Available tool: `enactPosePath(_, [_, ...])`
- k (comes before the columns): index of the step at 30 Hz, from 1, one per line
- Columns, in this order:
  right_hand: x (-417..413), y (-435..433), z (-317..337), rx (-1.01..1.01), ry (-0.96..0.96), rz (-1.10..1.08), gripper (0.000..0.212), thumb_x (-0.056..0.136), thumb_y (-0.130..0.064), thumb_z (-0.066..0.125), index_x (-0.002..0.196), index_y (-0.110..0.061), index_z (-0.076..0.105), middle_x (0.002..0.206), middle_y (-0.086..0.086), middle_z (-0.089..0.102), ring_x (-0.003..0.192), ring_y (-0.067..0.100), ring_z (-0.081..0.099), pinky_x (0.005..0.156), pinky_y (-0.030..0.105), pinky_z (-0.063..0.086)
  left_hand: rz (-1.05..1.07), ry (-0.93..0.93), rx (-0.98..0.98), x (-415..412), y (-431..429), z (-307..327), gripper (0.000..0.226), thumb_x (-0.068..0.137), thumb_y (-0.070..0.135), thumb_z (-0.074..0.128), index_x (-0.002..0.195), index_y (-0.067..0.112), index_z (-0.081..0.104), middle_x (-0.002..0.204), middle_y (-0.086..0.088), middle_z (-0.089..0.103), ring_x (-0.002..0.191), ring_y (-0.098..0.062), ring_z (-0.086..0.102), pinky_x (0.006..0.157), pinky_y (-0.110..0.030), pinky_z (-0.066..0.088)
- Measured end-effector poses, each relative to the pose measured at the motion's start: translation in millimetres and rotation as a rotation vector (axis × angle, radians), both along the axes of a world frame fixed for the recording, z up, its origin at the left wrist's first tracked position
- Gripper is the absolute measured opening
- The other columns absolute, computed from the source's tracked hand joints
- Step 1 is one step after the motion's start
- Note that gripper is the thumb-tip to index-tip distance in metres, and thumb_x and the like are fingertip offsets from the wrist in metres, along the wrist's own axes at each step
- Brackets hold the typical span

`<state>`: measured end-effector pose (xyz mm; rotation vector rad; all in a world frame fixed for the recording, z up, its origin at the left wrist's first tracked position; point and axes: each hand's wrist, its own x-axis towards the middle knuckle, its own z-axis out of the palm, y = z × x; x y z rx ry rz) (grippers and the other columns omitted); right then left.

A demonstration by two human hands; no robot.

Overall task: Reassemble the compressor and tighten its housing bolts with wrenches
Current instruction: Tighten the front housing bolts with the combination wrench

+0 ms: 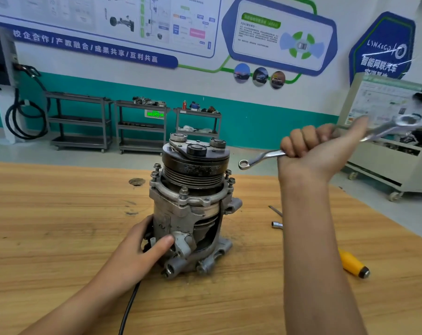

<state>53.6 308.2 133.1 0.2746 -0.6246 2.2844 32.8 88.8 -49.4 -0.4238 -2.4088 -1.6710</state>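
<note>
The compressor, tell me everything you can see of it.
The compressor is a grimy grey cast-metal unit standing upright on the wooden table, with a black grooved pulley and clutch plate on top. Flange bolts stand proud around its upper housing. The left hand holds its lower left side. The wrench is clear of it.

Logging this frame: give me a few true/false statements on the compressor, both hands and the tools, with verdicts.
1. The compressor stands upright on the wooden table. True.
2. The right hand has the wrench seated on one of the housing bolts. False: it holds the wrench raised in the air to the right of the compressor, clear of the bolts.
3. The left hand grips the compressor's lower body. True.
4. The yellow-handled tool is in the left hand. False: it lies on the table at the right, partly behind the right forearm.
</note>
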Motion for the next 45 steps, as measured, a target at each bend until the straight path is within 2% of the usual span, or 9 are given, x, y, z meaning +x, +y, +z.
enactPosePath(3, [-27.7,21.7,-7.7,-0.092,-0.207,0.211,0.052,0.098,-0.048,0.031,0.056,-0.020,0.019,0.040,-0.006,0.013,0.032,0.010,0.010,0.032,0.016,0.008,0.001,-0.013,0.005,-1.1,-1.3,-0.7,0.079,0.059,0.063,0.051,0.132,0.038,0.033,0.125,0.022,0.041,0.115,0.004,0.038,0.089,-0.019,0.033])
enactPosePath(9, [-60.5,24.9,-24.0,-0.178,-0.288,0.422,0.058,0.100,-0.042,0.032,0.048,-0.017,0.026,0.034,-0.006,0.017,0.024,0.009,0.014,0.028,0.013,0.010,0.012,-0.014,0.008,-0.9,-0.8,-2.7,0.075,0.059,0.061,0.050,0.129,0.038,0.032,0.126,0.019,0.041,0.117,0.001,0.038,0.083,-0.019,0.036])
enactPosePath(11, [-64.0,24.4,-23.9,-0.193,-0.319,0.459,0.066,0.100,-0.041,0.033,0.040,-0.015,0.029,0.033,-0.006,0.018,0.023,0.009,0.014,0.027,0.013,0.011,0.019,-0.021,0.007,-0.3,-0.8,-2.6,0.075,0.060,0.061,0.050,0.130,0.039,0.031,0.126,0.020,0.041,0.118,0.000,0.038,0.086,-0.023,0.037])
enactPosePath(16, [-70.0,19.9,-18.6,-0.150,-0.402,0.485,0.053,0.100,-0.041,0.032,0.053,-0.018,0.025,0.033,-0.006,0.018,0.023,0.008,0.015,0.028,0.012,0.011,0.010,-0.011,0.015,0.7,0.1,-0.7,0.055,0.072,0.066,0.050,0.120,0.046,0.031,0.119,0.027,0.041,0.109,0.009,0.040,0.078,-0.016,0.036])
enactPosePath(23, [-78.4,25.3,-18.6,-0.166,-0.411,0.565,0.056,0.101,-0.038,0.033,0.049,-0.017,0.026,0.032,-0.006,0.019,0.022,0.009,0.017,0.029,0.011,0.011,0.015,-0.015,-0.006,0.4,-1.3,-0.7,0.069,0.061,0.061,0.048,0.125,0.043,0.030,0.120,0.027,0.040,0.115,0.003,0.038,0.079,-0.016,0.036])
enactPosePath(27, [-78.2,29.4,-23.0,-0.150,-0.399,0.595,0.070,0.101,-0.033,0.032,0.033,-0.013,0.030,0.032,-0.006,0.019,0.022,0.009,0.017,0.028,0.012,0.012,0.020,-0.013,0.017,-1.5,-2.2,-2.2,0.065,0.071,0.069,0.053,0.126,0.041,0.034,0.125,0.020,0.044,0.115,0.003,0.041,0.084,-0.020,0.038])
enactPosePath(34, [-55.5,28.3,-36.3,-0.229,-0.378,0.339,0.045,0.099,-0.023,0.030,0.055,-0.019,0.021,0.036,-0.006,0.017,0.026,0.010,0.015,0.031,0.012,0.016,0.032,-0.002,-0.018,2.0,0.7,-0.1,0.083,0.067,0.065,0.049,0.140,0.028,0.033,0.132,0.015,0.040,0.120,-0.001,0.038,0.095,-0.028,0.035])
enactPosePath(38, [-41.9,18.9,-32.3,-0.112,-0.320,0.165,0.043,0.100,-0.026,0.029,0.058,-0.019,0.022,0.039,-0.006,0.017,0.031,0.011,0.015,0.034,0.013,0.018,0.036,0.002,-0.016,5.4,3.7,3.2,0.091,0.061,0.060,0.047,0.143,0.023,0.031,0.132,0.014,0.039,0.120,-0.002,0.036,0.098,-0.027,0.033])
enactPosePath(45, [-3.6,6.5,-67.9,0.015,-0.184,-0.004,0.047,0.100,-0.023,0.034,0.053,-0.019,0.033,0.042,-0.006,0.023,0.038,0.012,0.027,0.051,0.024,0.046,0.029,-0.008,-0.012,8.5,4.5,5.4,0.092,0.061,0.061,0.046,0.144,0.023,0.030,0.135,0.012,0.038,0.121,-0.002,0.034,0.100,-0.027,0.031])
